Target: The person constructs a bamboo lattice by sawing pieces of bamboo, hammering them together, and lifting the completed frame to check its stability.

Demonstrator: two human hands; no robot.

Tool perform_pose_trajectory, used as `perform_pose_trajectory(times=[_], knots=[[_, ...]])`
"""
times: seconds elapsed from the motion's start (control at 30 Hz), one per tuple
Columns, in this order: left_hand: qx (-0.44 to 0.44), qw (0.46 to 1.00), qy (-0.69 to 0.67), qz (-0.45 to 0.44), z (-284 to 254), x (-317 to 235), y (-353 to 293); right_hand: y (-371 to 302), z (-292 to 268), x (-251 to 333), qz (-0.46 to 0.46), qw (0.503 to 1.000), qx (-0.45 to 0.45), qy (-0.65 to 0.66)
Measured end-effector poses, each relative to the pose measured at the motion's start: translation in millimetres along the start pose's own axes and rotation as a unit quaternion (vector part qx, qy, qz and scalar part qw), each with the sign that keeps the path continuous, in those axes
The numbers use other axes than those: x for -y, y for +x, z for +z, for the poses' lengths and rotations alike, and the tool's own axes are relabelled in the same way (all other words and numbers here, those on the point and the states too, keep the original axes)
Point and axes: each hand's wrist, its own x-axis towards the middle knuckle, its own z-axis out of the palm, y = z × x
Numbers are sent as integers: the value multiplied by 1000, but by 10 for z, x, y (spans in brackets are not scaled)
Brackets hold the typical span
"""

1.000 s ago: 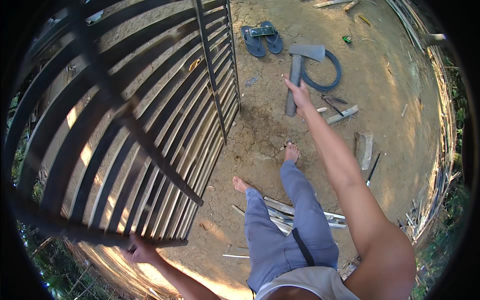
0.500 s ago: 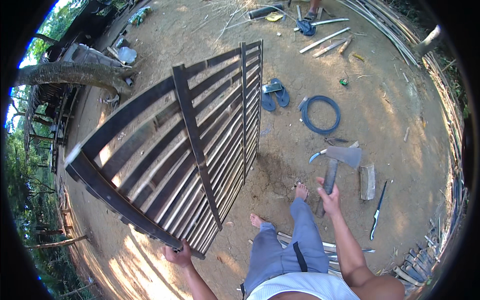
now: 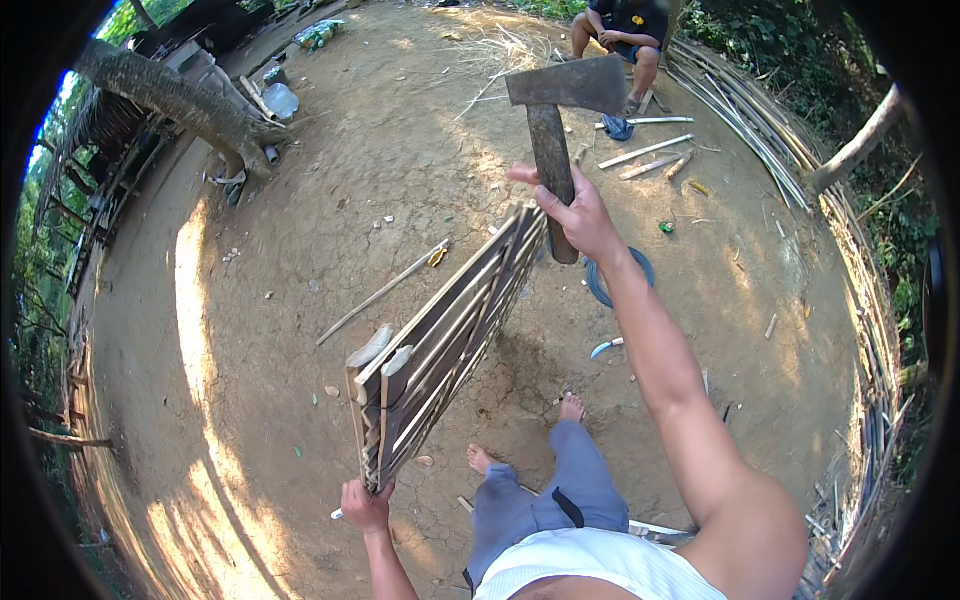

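Note:
A slatted bamboo panel [image 3: 455, 335] stands on edge before me, seen almost end-on. My left hand [image 3: 366, 505] is closed around its near lower corner; a small pale tip, which I cannot make out, sticks out beside that hand. My right hand [image 3: 583, 215] grips an axe [image 3: 552, 155] by its dark wooden handle, holding it up at the panel's far top end. The broad metal head is uppermost, and one finger stretches past the handle. Whether this hand also touches the panel, I cannot tell.
A coil of dark tubing [image 3: 640, 268] lies partly behind my right forearm, with a curved knife [image 3: 607, 347] nearer my feet. A thin stick [image 3: 385, 290] rests left of the panel. Another person [image 3: 625, 35] sits at the back, near cut bamboo strips [image 3: 645, 150]. A tree trunk [image 3: 185, 105] leans at far left.
The axe has gone from low beside my right leg up to the panel's far end. The panel has turned from showing its broad face to nearly edge-on, its top lower.

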Motion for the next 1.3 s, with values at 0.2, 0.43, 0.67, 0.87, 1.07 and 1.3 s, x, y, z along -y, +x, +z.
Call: perform_pose_trajectory(times=[0.2, 0.43, 0.67, 0.87, 1.07, 1.3], knots=[[-158, 939, -290, -98, -1454, -940, 865, -551, 452, -89, 51, 996, -1, 68], [-137, 966, -218, 8, -1411, -653, 892, -1096, 1240, 392, 35, 999, -6, 25], [-164, 956, -242, 2, -1427, -496, 646, -1577, 685, 1471, 280, 938, 179, -100], [-159, 949, -270, 20, -1333, -398, 631, -1559, 712, 1847, 378, 860, 273, -207], [-176, 943, -278, 49, -1399, -513, 807, -1662, 693, 1785, 357, 866, 277, -215], [-171, 944, -277, 62, -1416, -508, 837, -1771, 706, 1883, 367, 894, 207, -152]])
